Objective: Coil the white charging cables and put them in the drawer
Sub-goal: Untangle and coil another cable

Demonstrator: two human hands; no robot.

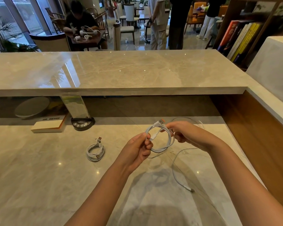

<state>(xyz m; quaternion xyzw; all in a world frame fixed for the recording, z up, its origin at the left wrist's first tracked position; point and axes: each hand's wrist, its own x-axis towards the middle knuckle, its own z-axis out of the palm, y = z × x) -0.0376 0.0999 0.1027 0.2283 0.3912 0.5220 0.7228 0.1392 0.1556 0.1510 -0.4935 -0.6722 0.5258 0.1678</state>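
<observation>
I hold a coiled white charging cable [162,148] above the marble desk between both hands. My left hand [138,148] pinches the coil's left side, near a small connector. My right hand [185,133] grips the right side, and the orange-tipped USB plug sticks up by its fingers. A second white cable [95,151] lies coiled on the desk to the left. A third white cable [178,173] trails loose on the desk under my right forearm, its plug end near the front. No drawer is in view.
A raised marble counter [121,74] runs across the back. Under it stand a book [47,126], a sign holder on a black base [82,123] and a round white object [32,107]. A wooden panel [258,144] walls the right side. People sit and stand beyond.
</observation>
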